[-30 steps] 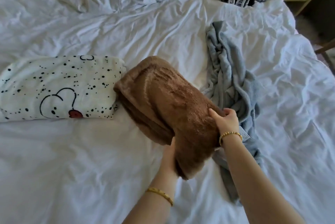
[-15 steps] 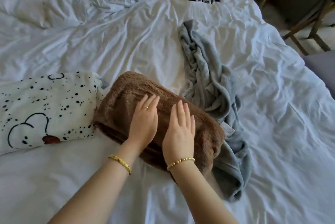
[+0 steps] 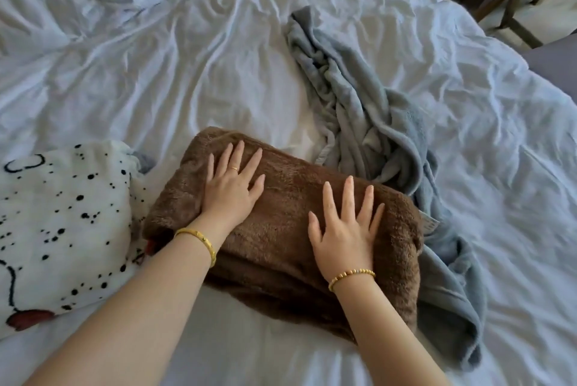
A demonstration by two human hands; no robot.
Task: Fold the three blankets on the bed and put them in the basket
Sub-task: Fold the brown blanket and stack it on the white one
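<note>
Head view, one entry per item, largest first.

Bed (image 3: pixel 218 73): white rumpled sheet, bearing all three blankets; no basket in view.

Grey blanket (image 3: pixel 368 123): unfolded, heaped in a long strip at right, its near part trapped under the brown bundle's right edge.

Spotted white blanket (image 3: pixel 62 223): folded, at left, touching the brown bundle.

Brown blanket (image 3: pixel 287 229): folded into a thick pad, centre, near edge of bed.

Left hand (image 3: pixel 232 192) and right hand (image 3: pixel 343 229): both flat, fingers spread wide, palms down on the brown pad, gripping nothing.

Step judged: flattening the fold. Advice: press evenly outward from the middle to drive out air, square the loose near edge, and keep the grey cloth from dragging when the pad is lifted.
</note>
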